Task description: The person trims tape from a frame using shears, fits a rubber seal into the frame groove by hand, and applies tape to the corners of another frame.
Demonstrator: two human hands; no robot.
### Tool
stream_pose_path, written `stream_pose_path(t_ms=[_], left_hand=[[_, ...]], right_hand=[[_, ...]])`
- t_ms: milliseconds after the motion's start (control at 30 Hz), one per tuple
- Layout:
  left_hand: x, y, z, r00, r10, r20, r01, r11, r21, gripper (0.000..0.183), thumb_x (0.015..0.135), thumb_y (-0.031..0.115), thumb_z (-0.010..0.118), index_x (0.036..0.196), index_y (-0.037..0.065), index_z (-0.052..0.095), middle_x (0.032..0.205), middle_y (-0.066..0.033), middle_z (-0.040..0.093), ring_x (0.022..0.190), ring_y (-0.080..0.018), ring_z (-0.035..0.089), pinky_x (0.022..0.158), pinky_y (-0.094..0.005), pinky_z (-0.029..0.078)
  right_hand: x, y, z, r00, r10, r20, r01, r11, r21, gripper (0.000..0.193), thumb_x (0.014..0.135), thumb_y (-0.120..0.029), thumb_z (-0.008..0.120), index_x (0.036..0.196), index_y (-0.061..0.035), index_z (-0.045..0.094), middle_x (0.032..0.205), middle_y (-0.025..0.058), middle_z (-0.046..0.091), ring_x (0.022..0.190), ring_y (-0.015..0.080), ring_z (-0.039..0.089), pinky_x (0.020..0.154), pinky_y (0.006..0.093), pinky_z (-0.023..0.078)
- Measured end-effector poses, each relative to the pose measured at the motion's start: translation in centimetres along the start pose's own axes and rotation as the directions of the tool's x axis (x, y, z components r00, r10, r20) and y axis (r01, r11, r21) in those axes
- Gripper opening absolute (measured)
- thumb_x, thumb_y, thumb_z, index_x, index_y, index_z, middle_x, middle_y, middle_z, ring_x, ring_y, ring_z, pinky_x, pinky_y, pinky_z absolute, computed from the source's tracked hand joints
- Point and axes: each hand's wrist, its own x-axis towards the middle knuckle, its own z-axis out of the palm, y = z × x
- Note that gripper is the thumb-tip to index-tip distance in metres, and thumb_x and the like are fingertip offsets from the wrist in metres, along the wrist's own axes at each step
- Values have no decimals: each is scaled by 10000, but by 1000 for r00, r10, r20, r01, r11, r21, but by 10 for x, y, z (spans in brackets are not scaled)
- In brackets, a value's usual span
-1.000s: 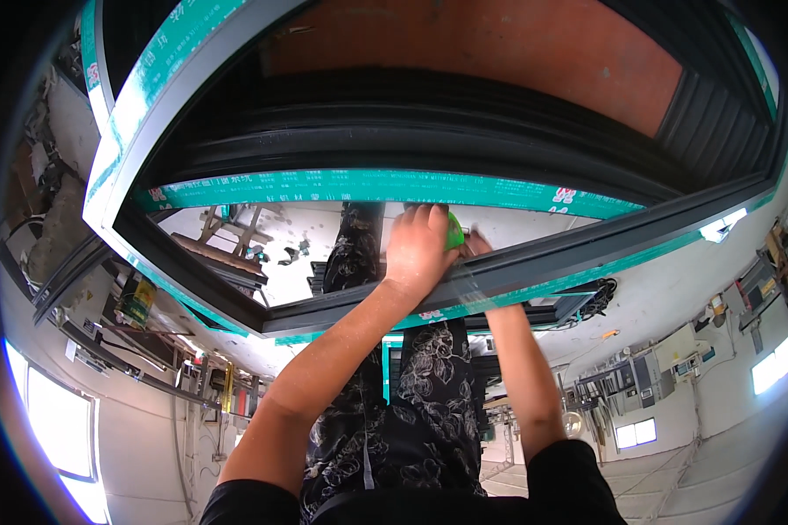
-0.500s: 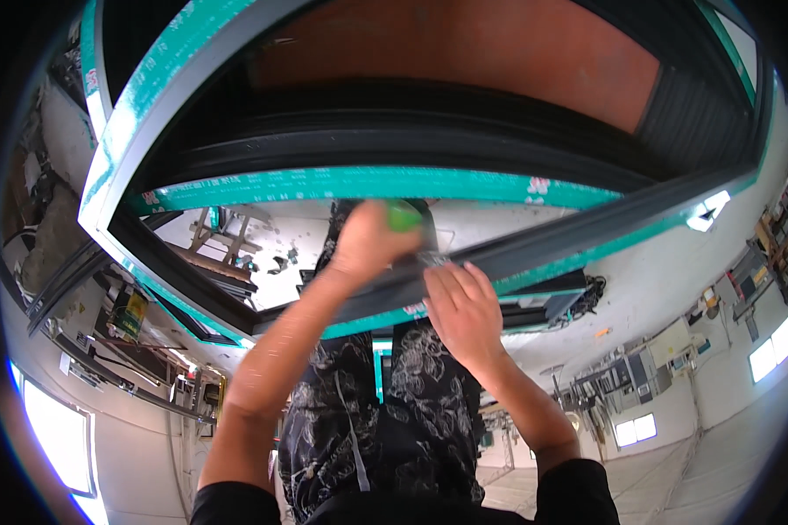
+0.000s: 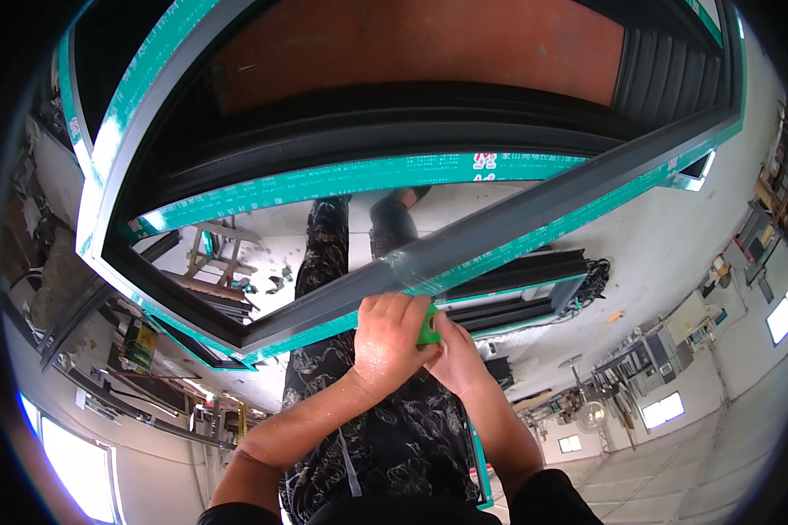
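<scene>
My left hand (image 3: 387, 339) is closed on a roll of clear tape with a green core (image 3: 429, 327), just below the near bar of a dark window frame (image 3: 499, 229). My right hand (image 3: 460, 357) presses against the roll's right side, fingers bent and closed around it. Both hands meet at the roll, so most of it is hidden. A shiny band of clear tape (image 3: 400, 260) lies across the bar directly above my hands. Green printed protective film (image 3: 534, 234) runs along the bar's edge.
A reddish-brown panel (image 3: 429, 52) lies beyond the frame's far bar. Other dark profiles with green film (image 3: 517, 293) lie on the floor below. A wooden stand (image 3: 223, 249) is at left; tools and machines (image 3: 665, 350) line the right wall.
My left hand has come down with the tape roll from above the bar to below it. My right hand has left the bar and moved down to the roll. A clear tape band shows on the bar.
</scene>
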Motion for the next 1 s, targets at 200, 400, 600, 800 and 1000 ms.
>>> stream_pose_path(t_ms=[200,400,600,800,1000], left_hand=[[12,-35,-9,997,20,77,3,957,-289,393,758,210,780,1096,52,655,1082,-112,624,992,-308,604,865,-416,469],[65,-105,12,990,-138,-4,138,990,-12,510,831,156,707,1301,60,532,1210,-160,574,1093,-368,561,928,-441,475],[96,-111,1,970,-224,93,222,975,30,608,701,277,796,1211,55,549,1116,-202,635,1019,-414,611,842,-466,514],[0,-30,-32,996,-40,74,38,999,25,573,571,157,844,1077,53,597,983,-159,613,935,-360,602,805,-452,485],[-27,8,27,995,38,-97,-12,966,258,654,514,199,863,1107,57,626,1048,-121,592,1012,-338,568,871,-457,448]], right_hand=[[20,15,-60,992,-44,-119,55,994,92,416,1001,-361,543,1221,-9,520,1142,146,622,987,246,647,845,404,579],[165,-44,-58,965,-159,208,161,987,6,284,993,-280,578,1225,-120,543,1090,72,628,975,173,633,791,329,563],[173,-52,35,968,52,245,-46,999,-28,380,940,-386,644,1093,-38,624,842,82,699,662,165,668,632,261,539],[90,-22,-31,998,-10,55,21,977,-213,389,972,-360,577,1183,-34,596,1092,89,682,939,196,675,864,377,557],[3,21,-13,948,145,285,-221,941,257,479,941,-424,623,1279,-98,528,1220,61,606,1122,224,595,927,362,509]])
